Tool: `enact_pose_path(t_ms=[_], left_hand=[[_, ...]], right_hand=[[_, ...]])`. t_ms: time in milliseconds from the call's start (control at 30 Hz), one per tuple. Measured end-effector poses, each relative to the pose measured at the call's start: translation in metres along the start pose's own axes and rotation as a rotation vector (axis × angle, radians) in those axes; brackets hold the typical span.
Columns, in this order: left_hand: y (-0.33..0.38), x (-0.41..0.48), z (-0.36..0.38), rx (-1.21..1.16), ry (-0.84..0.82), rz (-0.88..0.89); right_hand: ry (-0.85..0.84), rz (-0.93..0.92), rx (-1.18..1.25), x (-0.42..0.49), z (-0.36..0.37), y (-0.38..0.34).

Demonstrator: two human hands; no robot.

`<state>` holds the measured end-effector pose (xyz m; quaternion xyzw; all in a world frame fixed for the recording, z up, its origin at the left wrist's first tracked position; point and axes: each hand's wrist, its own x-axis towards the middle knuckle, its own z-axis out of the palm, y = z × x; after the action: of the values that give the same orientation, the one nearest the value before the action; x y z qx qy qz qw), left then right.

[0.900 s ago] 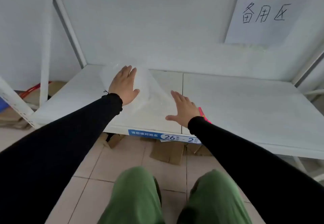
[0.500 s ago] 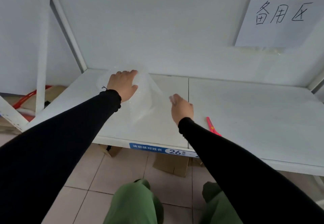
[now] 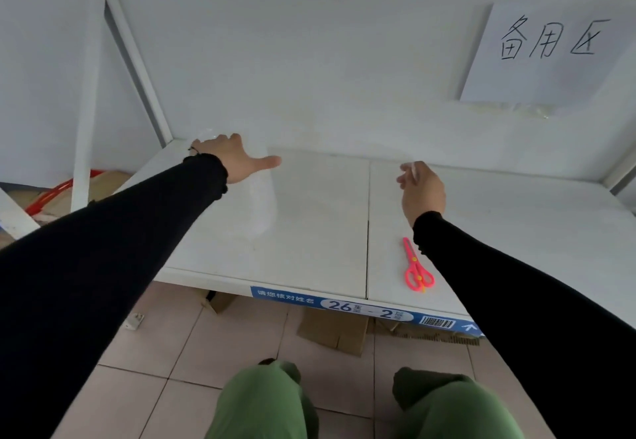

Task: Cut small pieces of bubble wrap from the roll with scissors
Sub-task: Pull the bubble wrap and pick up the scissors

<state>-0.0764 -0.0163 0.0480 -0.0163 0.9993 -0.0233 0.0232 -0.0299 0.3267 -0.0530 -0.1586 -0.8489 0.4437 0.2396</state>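
A clear bubble wrap roll point(image 3: 258, 205) lies at the far left of the white shelf point(image 3: 516, 232). My left hand point(image 3: 234, 160) rests on top of the roll, fingers curled over its far side and thumb spread. A see-through sheet point(image 3: 327, 191) stretches from the roll to the right, just above the shelf. My right hand point(image 3: 421, 194) pinches its free edge between thumb and fingers. Pink scissors point(image 3: 416, 266) lie closed on the shelf near the front edge, just left of my right forearm, untouched.
A paper sign point(image 3: 550, 50) hangs on the back wall. A blue label strip point(image 3: 361, 309) runs along the shelf's front edge. Flattened cardboard point(image 3: 334, 332) lies on the tiled floor below. A white upright point(image 3: 86, 111) stands left. My green-trousered knees point(image 3: 265, 404) are underneath.
My right hand closed on the wrap's edge and drew it rightward and back, unrolling a sheet. My left hand stayed on the roll. The scissors came into full view.
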Motion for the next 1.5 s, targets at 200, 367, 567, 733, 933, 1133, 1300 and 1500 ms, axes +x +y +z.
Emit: enact_pose_path(t_ms=[200,367,567,733,933,1133,1300,1500], left_hand=[[0.011,0.006,0.023,0.091,0.142,0.067],[-0.022,0.008,0.022,0.309,-0.022,-0.047],[-0.026,0.002,0.029,0.230,0.107,-0.003],[-0.046,0.000,0.024,0.368,0.092,-0.084],[-0.047,-0.001,0.037,0.245,0.102,-0.123],[0.057,-0.045,0.057,-0.400,0.247,0.380],[0.170,-0.118,0.106,-1.205,-0.617,0.274],[0.227,-0.127,0.137,-2.479,-1.067,-0.076]], right_hand=[[0.117,0.090,-0.019,0.006,-0.019,0.010],[0.182,0.196,-0.039,0.012,-0.037,0.030],[0.166,0.238,-0.023,0.000,-0.041,0.029],[0.190,0.266,-0.060,-0.004,-0.061,0.029],[0.150,0.262,0.003,-0.010,-0.065,0.033],[0.036,0.188,0.433,-0.020,-0.078,0.016],[-0.117,0.144,0.635,-0.025,-0.095,0.007],[-0.279,0.344,0.854,-0.014,-0.102,0.010]])
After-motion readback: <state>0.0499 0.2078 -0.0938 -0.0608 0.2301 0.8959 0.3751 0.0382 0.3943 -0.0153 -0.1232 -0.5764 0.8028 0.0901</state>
